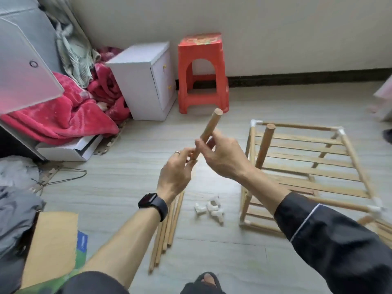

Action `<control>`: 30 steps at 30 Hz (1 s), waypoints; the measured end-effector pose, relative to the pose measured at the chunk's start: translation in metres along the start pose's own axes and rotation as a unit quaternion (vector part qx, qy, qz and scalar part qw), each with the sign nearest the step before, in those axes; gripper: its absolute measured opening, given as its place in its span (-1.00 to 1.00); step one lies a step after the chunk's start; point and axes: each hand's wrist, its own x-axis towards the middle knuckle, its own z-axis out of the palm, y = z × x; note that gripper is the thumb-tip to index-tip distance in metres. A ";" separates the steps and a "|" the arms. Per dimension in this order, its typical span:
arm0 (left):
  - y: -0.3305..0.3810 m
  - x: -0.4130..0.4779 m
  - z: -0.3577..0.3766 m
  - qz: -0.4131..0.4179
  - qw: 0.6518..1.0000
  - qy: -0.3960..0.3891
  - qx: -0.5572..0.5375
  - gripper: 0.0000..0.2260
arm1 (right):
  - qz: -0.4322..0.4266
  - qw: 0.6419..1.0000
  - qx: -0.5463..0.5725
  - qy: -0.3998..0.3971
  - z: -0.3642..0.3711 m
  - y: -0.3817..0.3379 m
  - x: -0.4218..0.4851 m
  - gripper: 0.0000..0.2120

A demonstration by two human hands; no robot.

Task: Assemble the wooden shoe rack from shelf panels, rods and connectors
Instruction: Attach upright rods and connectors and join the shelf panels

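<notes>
Nearest, a sandalled foot [209, 280] and a sheet of cardboard [55, 240] on the floor. Just past them a bundle of spare rods [167, 230] lies flat, with a small pile of white connectors [210, 209] beside it and nobody touching either. Above those the person holds one rod [209, 128] in the air, tilted, top end pointing away. Left hand [176, 170]: fingertips pinch the rod's lower end; can't tell if a connector sits under them. Right hand [220, 158]: fingers curled round the rod's middle. To the right the half-built rack [307, 162] stands on the floor, slatted shelves joined by white corner pieces, one post [265, 145] upright in it with a bare top. Further back, a red stool [202, 75], white cabinet [146, 81] and red blanket [63, 115] by the wall. Step looks like readying the next upright. Next move probably needs the rod's end lined up with an open corner socket and pushed straight in, or a connector fetched first.
</notes>
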 end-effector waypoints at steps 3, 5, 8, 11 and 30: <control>0.054 0.015 -0.025 0.067 0.996 0.057 -0.014 -0.77 | -0.062 0.996 -0.010 0.062 -0.053 -0.039 -0.016 -0.77; 0.092 0.023 -0.038 0.101 0.992 0.078 -0.024 -0.78 | -0.090 0.990 -0.013 0.108 -0.089 -0.052 -0.028 -0.78; 0.142 0.030 -0.046 0.144 0.985 0.084 -0.046 -0.81 | -0.090 0.979 -0.013 0.184 -0.147 -0.054 -0.047 -0.77; 0.186 0.033 -0.041 0.194 0.976 0.076 -0.059 -0.81 | -0.068 0.964 -0.005 0.257 -0.206 -0.039 -0.066 -0.72; 0.231 -0.041 0.219 0.120 0.910 -0.343 0.200 -0.29 | 0.203 0.910 -0.280 0.228 -0.296 0.213 -0.193 -0.71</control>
